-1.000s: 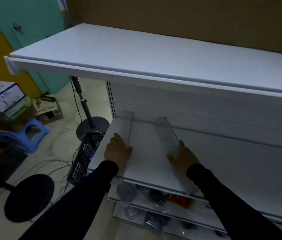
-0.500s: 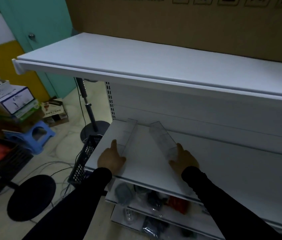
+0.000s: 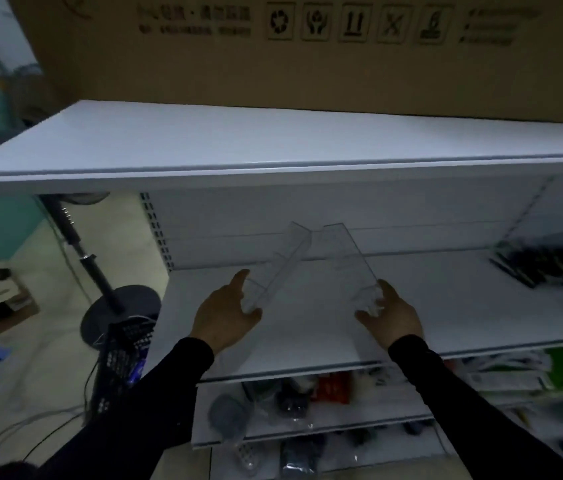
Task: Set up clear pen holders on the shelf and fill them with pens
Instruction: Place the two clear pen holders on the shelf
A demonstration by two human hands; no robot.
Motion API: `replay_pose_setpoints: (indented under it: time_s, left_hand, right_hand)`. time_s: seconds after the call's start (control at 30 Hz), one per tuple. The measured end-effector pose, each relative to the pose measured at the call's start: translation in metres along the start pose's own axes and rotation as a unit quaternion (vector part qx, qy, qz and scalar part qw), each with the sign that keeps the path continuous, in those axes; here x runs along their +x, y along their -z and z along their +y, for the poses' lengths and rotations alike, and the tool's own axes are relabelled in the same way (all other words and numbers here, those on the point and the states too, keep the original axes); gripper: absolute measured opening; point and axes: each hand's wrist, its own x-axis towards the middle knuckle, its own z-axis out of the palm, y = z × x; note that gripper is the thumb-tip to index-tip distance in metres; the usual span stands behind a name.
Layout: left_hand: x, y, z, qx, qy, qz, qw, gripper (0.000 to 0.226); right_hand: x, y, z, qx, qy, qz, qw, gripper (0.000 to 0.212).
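I judged the job barely begun: my left hand (image 3: 226,315) gripped one clear pen holder (image 3: 278,266) and my right hand (image 3: 389,315) gripped the other holder (image 3: 346,259), both at frame centre over the middle shelf (image 3: 446,306), neither holding pens. What looked like dark pens (image 3: 550,263) lay at right; bare shelf spread between, the upper shelf (image 3: 273,174) overhanging close above.
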Motion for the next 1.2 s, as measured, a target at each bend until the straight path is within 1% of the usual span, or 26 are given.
replay_pose_setpoints:
  time_s: [0.17,0.37,0.53,0.77,0.97,1.03,1.2]
  left_hand:
    - [0.012,-0.025,0.037,0.003,-0.091,-0.051,0.995,0.085]
    - [0.013,-0.061,0.095,-0.007,-0.172,-0.106,0.979,0.086]
    - [0.002,-0.096,0.157,-0.004,-0.23,-0.133,0.964,0.084]
    - [-0.021,-0.158,0.259,0.012,-0.275,-0.129,0.953,0.079]
    - [-0.04,-0.221,0.351,0.014,-0.307,-0.126,0.943,0.08]
    - [-0.043,-0.239,0.379,0.009,-0.318,-0.13,0.939,0.079]
    - [-0.039,-0.286,0.451,-0.002,-0.35,-0.149,0.925,0.078]
  right_hand:
    - [-0.045,0.034,0.034,0.011,-0.068,0.102,0.992,0.083]
    - [-0.096,0.083,0.081,0.026,-0.151,0.19,0.97,0.081]
    - [-0.133,0.13,0.121,0.025,-0.158,0.267,0.95,0.065]
    - [-0.165,0.212,0.193,0.023,-0.173,0.316,0.933,0.059]
    - [-0.189,0.289,0.277,-0.003,-0.197,0.337,0.921,0.066]
    - [-0.194,0.311,0.299,-0.001,-0.201,0.349,0.915,0.065]
    - [-0.199,0.356,0.352,-0.002,-0.235,0.388,0.891,0.066]
